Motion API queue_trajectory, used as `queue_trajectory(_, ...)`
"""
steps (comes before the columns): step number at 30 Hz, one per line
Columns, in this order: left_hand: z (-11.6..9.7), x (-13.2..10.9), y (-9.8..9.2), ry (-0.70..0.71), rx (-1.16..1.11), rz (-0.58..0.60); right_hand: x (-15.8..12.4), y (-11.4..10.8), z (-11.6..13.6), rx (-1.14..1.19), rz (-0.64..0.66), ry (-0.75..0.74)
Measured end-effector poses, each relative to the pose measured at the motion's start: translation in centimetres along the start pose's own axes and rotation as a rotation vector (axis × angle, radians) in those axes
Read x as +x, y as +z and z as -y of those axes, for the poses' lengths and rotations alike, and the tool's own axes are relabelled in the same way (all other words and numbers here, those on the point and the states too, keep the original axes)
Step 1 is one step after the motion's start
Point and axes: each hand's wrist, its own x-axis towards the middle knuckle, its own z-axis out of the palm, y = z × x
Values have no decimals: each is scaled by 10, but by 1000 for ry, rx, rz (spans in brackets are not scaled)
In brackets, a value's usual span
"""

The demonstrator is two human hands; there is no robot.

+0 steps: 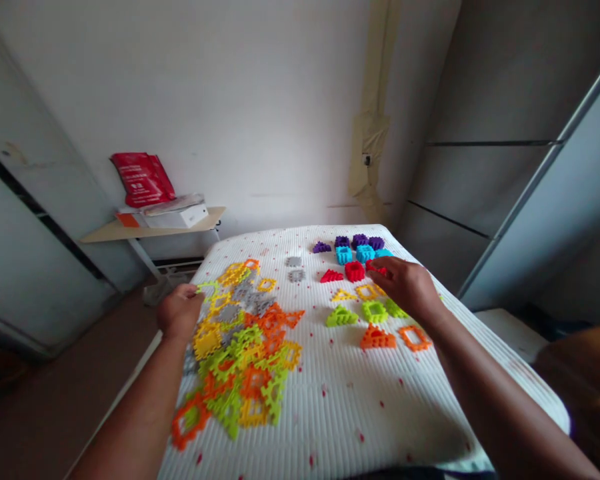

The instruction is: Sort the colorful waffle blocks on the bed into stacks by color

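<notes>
A mixed heap of yellow, lime, orange and grey toothed plastic pieces [240,347] lies on the left of a white ribbed surface [340,413]. My left hand [179,312] is at the heap's left edge, fingers pinched on a lime-yellow piece [206,288]. On the right lie sorted piles: purple [359,241], cyan [354,254], red [354,271], yellow [366,291], lime [375,311], orange [377,338], and grey [295,268] in the middle. My right hand [406,285] rests over the red and yellow piles, fingers curled on a red piece [375,267].
A small beige side table [130,232] stands at the back left with a white box and a red bag [143,177] on it. White walls close the back, and grey panels run along the right. The surface's edges drop off left and right.
</notes>
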Motion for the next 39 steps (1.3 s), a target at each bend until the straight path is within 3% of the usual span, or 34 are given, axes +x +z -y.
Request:
queue_trajectory(3,-29,-27,-3,23,-268,16,-2,1,2,15,-5,10)
queue_trajectory(6,-62,-69,-6,-27,-634,243,-6,12,14,109,56,-43)
queue_trajectory(10,-90,-119,-1,-103,-861,476,-13,33,38,277,124,-192)
queue_trajectory(18,-103,-165,23,-187,-1004,610,-21,56,79,279,213,-423)
queue_trajectory(27,-106,-183,27,-201,-1022,652,-28,64,103,126,328,-479)
queue_trajectory(32,-95,-180,34,-160,-1023,647,-21,54,79,138,314,-452)
queue_trajectory(39,-89,-174,35,-185,-1108,571,-5,25,-12,-47,419,-254)
